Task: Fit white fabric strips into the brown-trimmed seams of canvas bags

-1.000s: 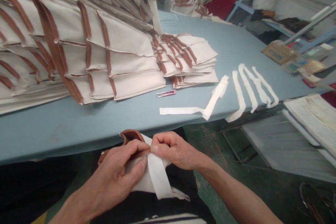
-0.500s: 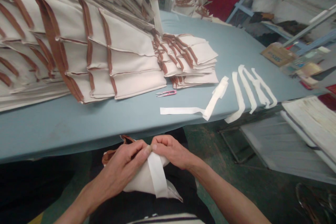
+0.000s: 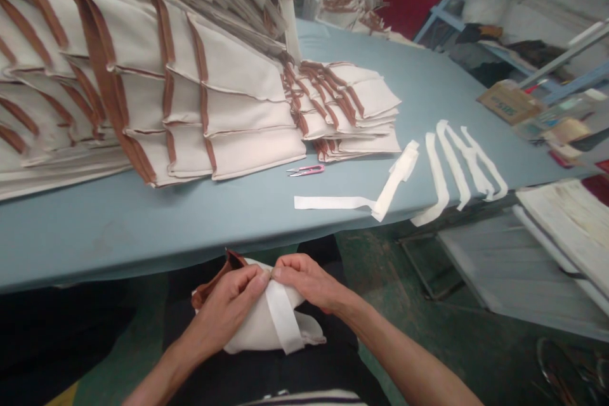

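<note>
At lap height, our left hand (image 3: 228, 311) and right hand (image 3: 307, 282) pinch soft, light cloth (image 3: 254, 330) and white tape (image 3: 284, 317); best held at the fold.

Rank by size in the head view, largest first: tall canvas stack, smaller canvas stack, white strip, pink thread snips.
1. tall canvas stack, also nearest the camera, which may exaggerate its lead
2. smaller canvas stack
3. white strip
4. pink thread snips

The person wears dark trousers (image 3: 200, 380) and a white-and-dark striped top (image 3: 304, 398). The left forearm (image 3: 162, 374) and right forearm (image 3: 404, 355) are bare
</note>
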Available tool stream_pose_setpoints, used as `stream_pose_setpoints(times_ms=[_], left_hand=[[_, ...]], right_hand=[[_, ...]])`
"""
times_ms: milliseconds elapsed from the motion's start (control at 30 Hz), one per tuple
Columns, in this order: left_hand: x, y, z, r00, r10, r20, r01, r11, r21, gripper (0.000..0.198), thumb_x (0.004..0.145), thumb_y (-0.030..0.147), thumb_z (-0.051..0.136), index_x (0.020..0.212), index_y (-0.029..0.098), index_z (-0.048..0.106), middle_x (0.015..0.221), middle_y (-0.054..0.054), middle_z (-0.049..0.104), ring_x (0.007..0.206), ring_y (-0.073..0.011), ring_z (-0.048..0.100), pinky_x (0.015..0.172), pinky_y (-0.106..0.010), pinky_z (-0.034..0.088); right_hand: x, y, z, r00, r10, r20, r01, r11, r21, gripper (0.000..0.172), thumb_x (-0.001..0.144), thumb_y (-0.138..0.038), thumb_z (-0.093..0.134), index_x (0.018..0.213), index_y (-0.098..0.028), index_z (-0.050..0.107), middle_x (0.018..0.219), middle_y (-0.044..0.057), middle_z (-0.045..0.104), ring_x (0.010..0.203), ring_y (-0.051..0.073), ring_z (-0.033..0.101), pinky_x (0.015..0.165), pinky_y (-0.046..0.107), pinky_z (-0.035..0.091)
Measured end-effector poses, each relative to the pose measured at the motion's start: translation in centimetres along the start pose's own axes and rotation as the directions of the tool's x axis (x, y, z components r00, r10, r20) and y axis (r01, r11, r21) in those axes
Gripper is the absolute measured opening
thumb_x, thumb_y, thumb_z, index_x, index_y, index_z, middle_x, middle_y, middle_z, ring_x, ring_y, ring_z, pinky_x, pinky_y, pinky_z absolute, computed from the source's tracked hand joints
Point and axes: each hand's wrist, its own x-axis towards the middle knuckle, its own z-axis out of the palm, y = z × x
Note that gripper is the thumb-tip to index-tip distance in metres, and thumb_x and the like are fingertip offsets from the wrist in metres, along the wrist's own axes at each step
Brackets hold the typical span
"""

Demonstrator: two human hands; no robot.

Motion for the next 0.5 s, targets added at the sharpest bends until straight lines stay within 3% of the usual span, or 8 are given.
stream_pose_setpoints(times_ms=[333, 433, 500], left_hand=[[-0.6, 2.2, -0.7, 0.998, 0.058, 0.036, -0.061, 0.996, 0.070, 0.056, 0.100, 0.070, 0.046, 0.073, 0.021, 0.051, 0.068, 0.004, 0.048, 0.060, -0.0129, 0.041, 0.051, -0.022, 0.031], [-1.4, 2.6, -1.2, 0.995, 0.092, 0.030, -0.095, 0.988, 0.122, 0.052, 0.103, 0.063, 0.049, 0.078, 0.020, 0.063, 0.071, 0.002, 0.058, 0.066, -0.0153, 0.051, 0.055, -0.022, 0.041], [-2.0, 2.7, -1.6, 0.992, 0.123, 0.010, -0.123, 0.979, 0.165, 0.050, 0.105, 0.060, 0.046, 0.087, 0.020, 0.072, 0.084, -0.002, 0.070, 0.079, -0.0194, 0.063, 0.067, -0.024, 0.053]], right_hand=[[-1.2, -1.6, -0.4, 0.995, -0.096, 0.019, 0.098, 0.991, -0.094, 0.050, 0.085, -0.060, 0.076, 0.071, -0.019, 0.050, 0.063, -0.008, 0.038, 0.060, 0.008, 0.030, 0.053, 0.022, 0.023], [-2.0, -2.4, -0.5, 0.980, -0.197, 0.039, 0.201, 0.957, -0.211, 0.038, 0.092, -0.048, 0.068, 0.074, -0.019, 0.052, 0.067, -0.007, 0.040, 0.063, 0.010, 0.034, 0.056, 0.022, 0.027], [-2.6, -2.9, -0.6, 0.966, -0.248, 0.069, 0.257, 0.931, -0.259, 0.029, 0.094, -0.039, 0.064, 0.076, -0.019, 0.054, 0.068, -0.006, 0.043, 0.063, 0.010, 0.036, 0.057, 0.023, 0.030]])
